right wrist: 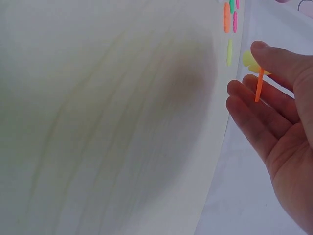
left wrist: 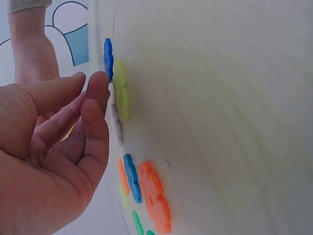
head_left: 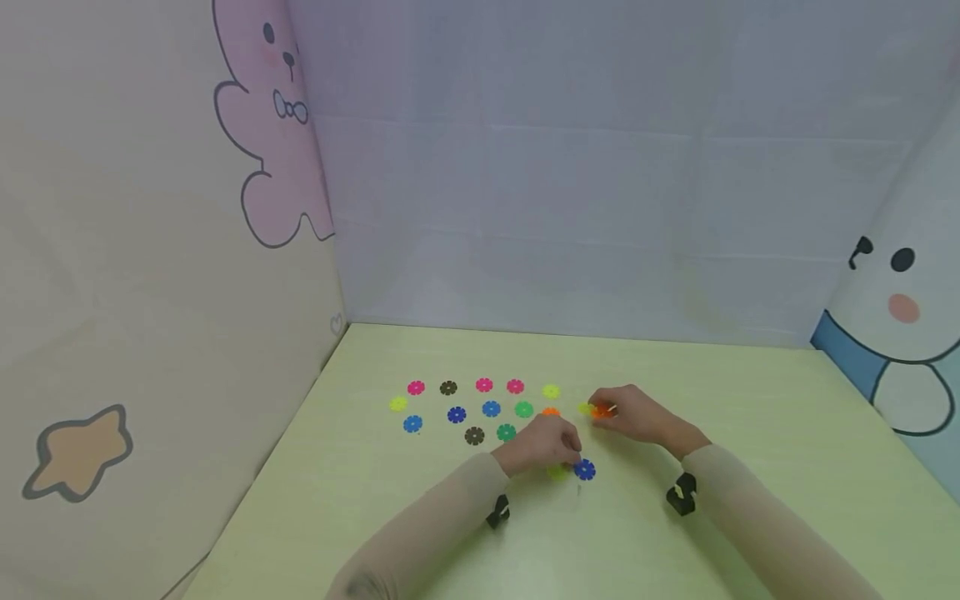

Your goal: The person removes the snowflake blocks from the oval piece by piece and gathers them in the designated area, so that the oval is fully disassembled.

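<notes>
My right hand (head_left: 633,414) is raised over the right side of the scattered discs. Between its thumb and fingers it pinches a yellow interlocking disc (right wrist: 251,61) joined to an orange one (right wrist: 259,85), which stands edge-on in the right wrist view. My left hand (head_left: 542,443) is low over the table, fingers loosely bent, with a gap showing between thumb and forefinger. Its fingertips are beside a dark blue disc (head_left: 585,469) and a yellow-green disc (left wrist: 122,90); whether they touch is unclear. An orange disc (left wrist: 154,196) lies below that hand in the left wrist view.
Several notched discs in pink, brown, blue, green and yellow, such as a pink disc (head_left: 416,387) and a brown disc (head_left: 474,436), lie spread left of the hands on the pale table (head_left: 300,517). A fabric backdrop (head_left: 525,183) rises behind the table.
</notes>
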The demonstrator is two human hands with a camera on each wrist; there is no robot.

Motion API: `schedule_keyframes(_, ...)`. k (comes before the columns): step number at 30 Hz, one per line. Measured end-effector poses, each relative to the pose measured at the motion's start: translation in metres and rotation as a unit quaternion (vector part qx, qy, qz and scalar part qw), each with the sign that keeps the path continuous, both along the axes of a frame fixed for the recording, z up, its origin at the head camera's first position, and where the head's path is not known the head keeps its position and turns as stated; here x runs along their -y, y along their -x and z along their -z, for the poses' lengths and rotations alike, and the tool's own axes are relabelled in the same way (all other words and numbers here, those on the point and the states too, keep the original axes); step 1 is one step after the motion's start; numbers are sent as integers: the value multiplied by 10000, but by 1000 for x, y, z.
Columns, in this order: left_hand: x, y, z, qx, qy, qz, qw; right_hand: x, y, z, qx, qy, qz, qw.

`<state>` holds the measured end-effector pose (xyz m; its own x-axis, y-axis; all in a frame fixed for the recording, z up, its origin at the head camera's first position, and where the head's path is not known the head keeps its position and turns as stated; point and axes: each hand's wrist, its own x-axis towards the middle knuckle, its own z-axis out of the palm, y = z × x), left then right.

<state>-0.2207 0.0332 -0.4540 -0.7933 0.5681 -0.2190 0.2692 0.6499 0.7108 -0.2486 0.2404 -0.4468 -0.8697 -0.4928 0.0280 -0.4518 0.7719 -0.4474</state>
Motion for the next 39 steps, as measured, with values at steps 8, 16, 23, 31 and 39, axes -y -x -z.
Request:
schedule_keyframes(8,12,15,6,-287,-431,-162,9985,1,0,-1,-176,83,-148,9997)
schedule_keyframes(16,18,23,5,-458,-811,-876,9918,10,-3,-6,-66,158,-224,9996)
schedule_keyframes(23,18,27,4,-407,-1118,-1291,9845,19,-6,-8,22,156,-167,9997)
schedule_keyframes(31,17,27,2,-593,-1146,-1258,9836,26,-9,-13,6,276,-328,9991)
schedule_keyframes(39,18,28,2,-920,-1057,-1162,9833,27,-9,-14,120,375,-299,9988)
